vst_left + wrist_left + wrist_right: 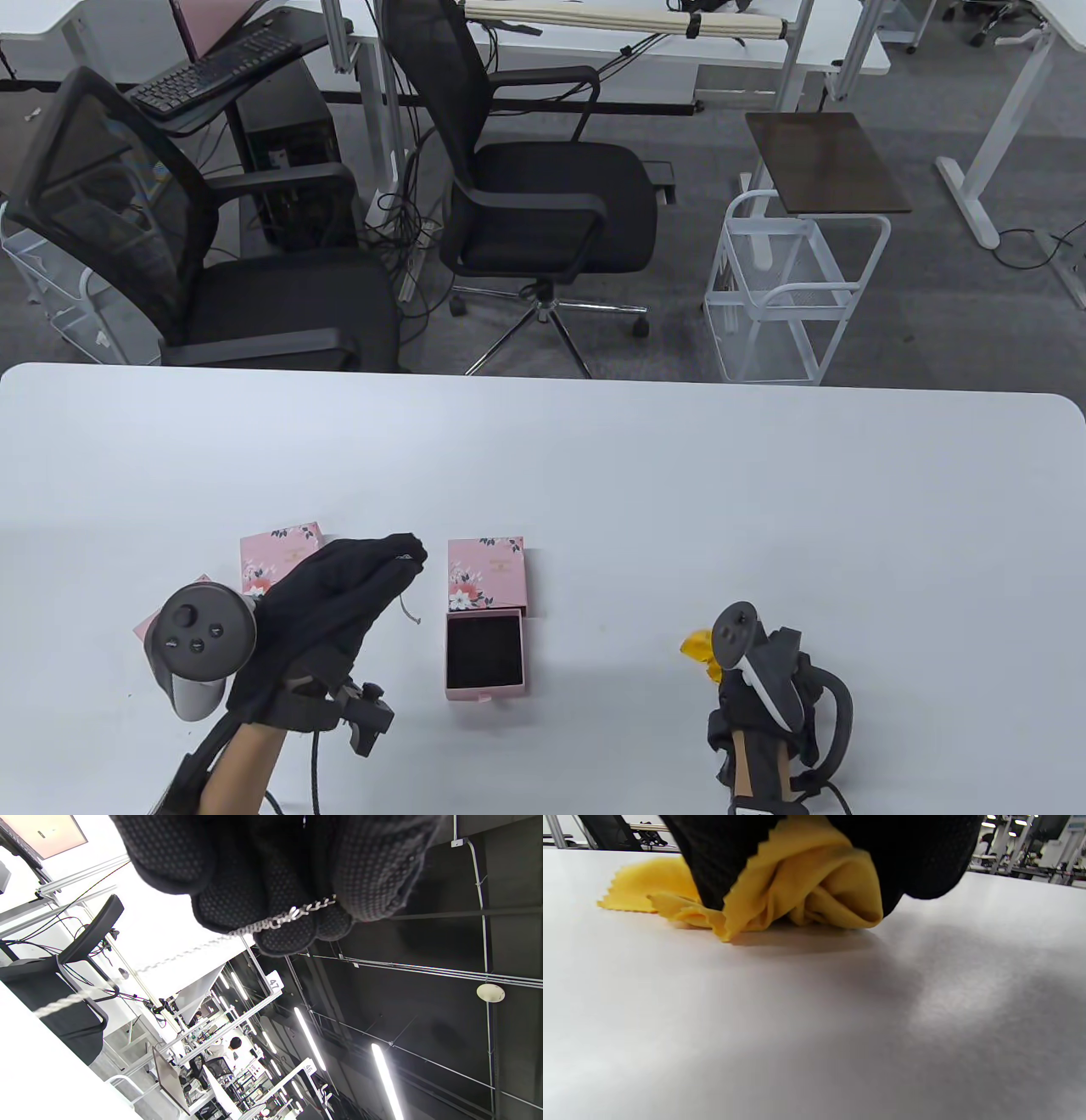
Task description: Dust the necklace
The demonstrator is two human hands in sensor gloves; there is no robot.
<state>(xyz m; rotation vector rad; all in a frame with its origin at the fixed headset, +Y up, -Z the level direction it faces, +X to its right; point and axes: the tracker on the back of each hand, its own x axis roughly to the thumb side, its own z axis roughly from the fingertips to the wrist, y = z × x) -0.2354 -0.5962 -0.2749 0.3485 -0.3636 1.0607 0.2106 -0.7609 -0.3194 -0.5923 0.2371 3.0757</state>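
Necklace [280, 918] mostly hidden inside left hand [339, 611], blurred beyond.

- Even, bright overhead light; soft shadows on the white matte table [594, 458]
- Long ceiling strip lamps [309, 1037] glare; windows blown out
- Near black gloved fingers [275, 891] blurred

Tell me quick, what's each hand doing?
Left hand: fingers pinch the necklace chain.
Right hand: fingers grip the yellow cloth on the table.

Between the hands — only the open box [484, 652] intrudes.
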